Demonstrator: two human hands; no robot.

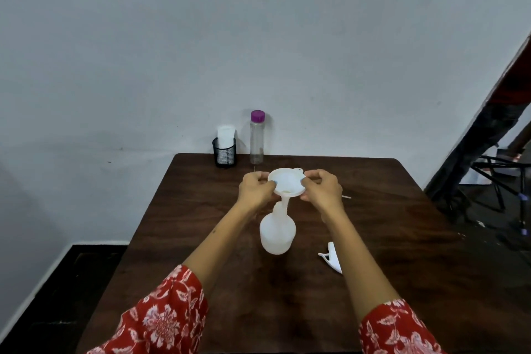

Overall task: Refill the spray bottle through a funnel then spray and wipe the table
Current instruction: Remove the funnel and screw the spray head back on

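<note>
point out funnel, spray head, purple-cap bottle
funnel [287, 181], head view, inside of the bowl
spray head [332, 259], head view, middle of its white body on the table
purple-cap bottle [256, 141], head view, clear wall below the cap

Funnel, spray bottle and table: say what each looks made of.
Funnel: white plastic, likely; smooth, thin moulded rim with a small tab.
Spray bottle: translucent whitish plastic, matte, with a soft, milky look.
Table: dark brown wood or wood-look laminate; grain streaks show under a slight sheen, and the picture cannot settle which.
</note>
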